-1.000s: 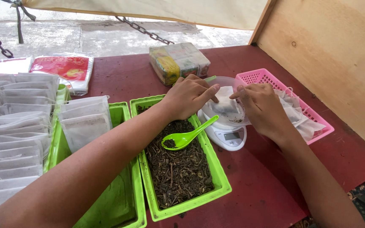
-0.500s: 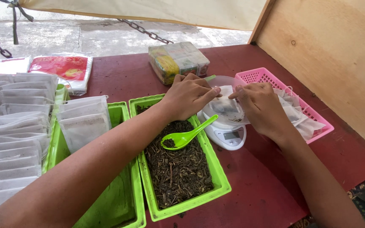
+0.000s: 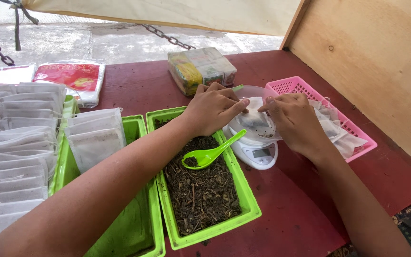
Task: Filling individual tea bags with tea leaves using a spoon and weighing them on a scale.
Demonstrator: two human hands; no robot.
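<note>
pinching a small white mesh sachet (image 3: 255,119) with left hand (image 3: 213,110) and right hand (image 3: 295,121), fingertips pressed together at opposite edges, steadying it flat on the white kitchen scale (image 3: 255,147) beside the green plastic tray of dried leaves (image 3: 200,185), green spoon (image 3: 210,153) resting inside.

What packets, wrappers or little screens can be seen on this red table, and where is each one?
Block package: far middle of the table, clear wrap, yellow, green and white.
Flat bag: far left, red and white plastic.
Scale screen: small grey rectangle on the white scale's front, below the left hand and right hand.
White sachets: stacked in the green tray at left.
</note>
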